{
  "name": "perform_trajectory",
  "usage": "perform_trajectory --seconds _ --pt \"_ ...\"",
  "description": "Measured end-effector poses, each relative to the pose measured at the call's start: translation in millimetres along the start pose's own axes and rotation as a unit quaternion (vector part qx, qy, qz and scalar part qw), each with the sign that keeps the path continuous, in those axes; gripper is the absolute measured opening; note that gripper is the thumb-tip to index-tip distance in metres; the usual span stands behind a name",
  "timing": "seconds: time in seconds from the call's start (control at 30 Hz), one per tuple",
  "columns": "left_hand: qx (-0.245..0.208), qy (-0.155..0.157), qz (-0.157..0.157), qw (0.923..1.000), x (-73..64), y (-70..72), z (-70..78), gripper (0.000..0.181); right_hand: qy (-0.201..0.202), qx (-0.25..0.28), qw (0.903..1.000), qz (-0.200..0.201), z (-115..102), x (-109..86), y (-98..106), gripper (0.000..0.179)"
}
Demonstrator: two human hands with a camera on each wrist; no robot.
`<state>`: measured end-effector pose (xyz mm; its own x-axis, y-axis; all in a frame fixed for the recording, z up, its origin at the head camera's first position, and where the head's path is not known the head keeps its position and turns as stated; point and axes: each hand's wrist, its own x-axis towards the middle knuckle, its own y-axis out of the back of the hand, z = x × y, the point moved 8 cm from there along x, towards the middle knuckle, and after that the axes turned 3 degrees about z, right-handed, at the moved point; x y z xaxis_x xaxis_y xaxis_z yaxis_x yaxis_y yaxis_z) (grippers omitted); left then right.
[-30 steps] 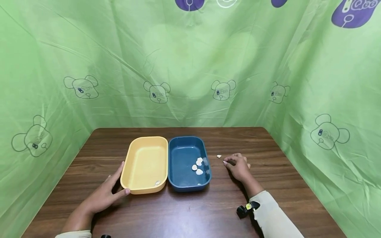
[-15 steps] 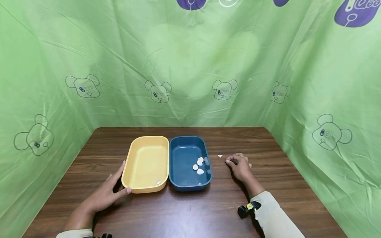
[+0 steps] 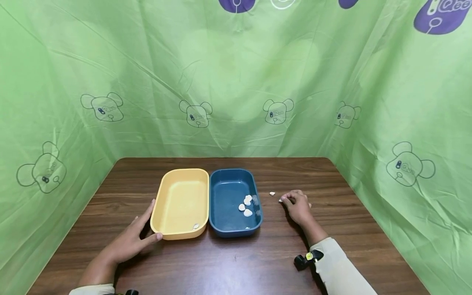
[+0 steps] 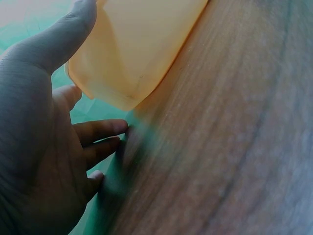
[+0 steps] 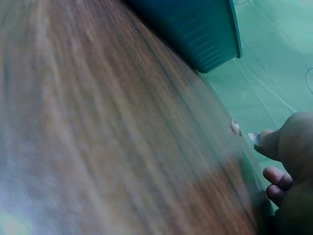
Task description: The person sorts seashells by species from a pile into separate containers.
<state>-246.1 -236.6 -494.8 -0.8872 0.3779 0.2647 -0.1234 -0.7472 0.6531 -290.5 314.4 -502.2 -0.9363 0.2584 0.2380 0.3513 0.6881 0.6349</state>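
Observation:
My left hand (image 3: pixel 129 243) lies against the near left corner of a yellow tray (image 3: pixel 156 205), thumb at its front wall and straight fingers along its side. In the left wrist view, the other fingers of that hand (image 4: pixel 100 129) are spread below the tray corner (image 4: pixel 132 73). Right of a blue tray (image 3: pixel 254 188), my right hand (image 3: pixel 299 208) pinches a small white seashell (image 3: pixel 280 200) between thumb and fingertips, close over the table. Another seashell (image 3: pixel 272 194) lies on the wood just beyond those fingertips; in the right wrist view this shell (image 5: pixel 236 127) shows beside the thumb.
The two trays stand side by side on a brown wooden table (image 3: pixel 236 262). Several white seashells (image 3: pixel 248 212) lie in the right part of the blue tray, and one shell (image 3: pixel 196 226) is in the yellow tray's near right corner. Green cloth (image 3: pixel 236 135) walls surround the table.
The head view has shifted slightly. My right hand stays in nearly the same spot, its fingertips moving a little at the seashell. The left hand keeps its place at the yellow tray.

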Motion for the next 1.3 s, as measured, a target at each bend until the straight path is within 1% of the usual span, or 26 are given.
perform_trajectory --seconds 0.13,0.23,0.4,0.53,0.67,0.8,0.93,1.1,1.3 --pt "-0.002 -0.004 -0.001 1.0000 1.1 -0.5 1.2 0.109 -0.001 0.004 0.9998 0.018 0 -0.5 4 0.016" --pt "-0.001 -0.008 -0.001 1.0000 0.2 -0.5 1.0 0.109 0.000 0.020 0.9993 0.032 0 0.0 5 0.015" --pt "0.002 -0.003 0.002 1.0000 -4.1 0.4 -2.5 0.107 -0.016 0.081 0.9960 0.036 0 1.9 4 0.014" --pt "0.005 -0.004 0.000 1.0000 -3.4 -0.6 -3.3 0.107 -0.049 0.143 0.9878 0.040 -2 1.1 7 0.018" --pt "0.001 -0.004 -0.003 1.0000 -1.7 -1.7 -2.2 0.108 -0.067 0.169 0.9823 0.043 -9 -0.3 12 0.019" --pt "-0.006 -0.003 -0.004 1.0000 -0.8 -1.3 -1.1 0.109 -0.052 0.171 0.9826 0.051 -20 0.4 17 0.018" --pt "-0.006 0.001 -0.004 1.0000 -1.2 -1.0 -2.0 0.108 -0.039 0.183 0.9806 0.058 -32 1.8 22 0.018" --pt "-0.003 -0.002 -0.003 1.0000 -0.4 0.1 -1.6 0.108 -0.044 0.201 0.9779 0.036 -47 3.9 20 0.021" --pt "-0.003 0.001 -0.004 1.0000 -0.2 0.3 -0.2 0.111 -0.030 0.215 0.9760 0.021 -74 7.8 17 0.021"
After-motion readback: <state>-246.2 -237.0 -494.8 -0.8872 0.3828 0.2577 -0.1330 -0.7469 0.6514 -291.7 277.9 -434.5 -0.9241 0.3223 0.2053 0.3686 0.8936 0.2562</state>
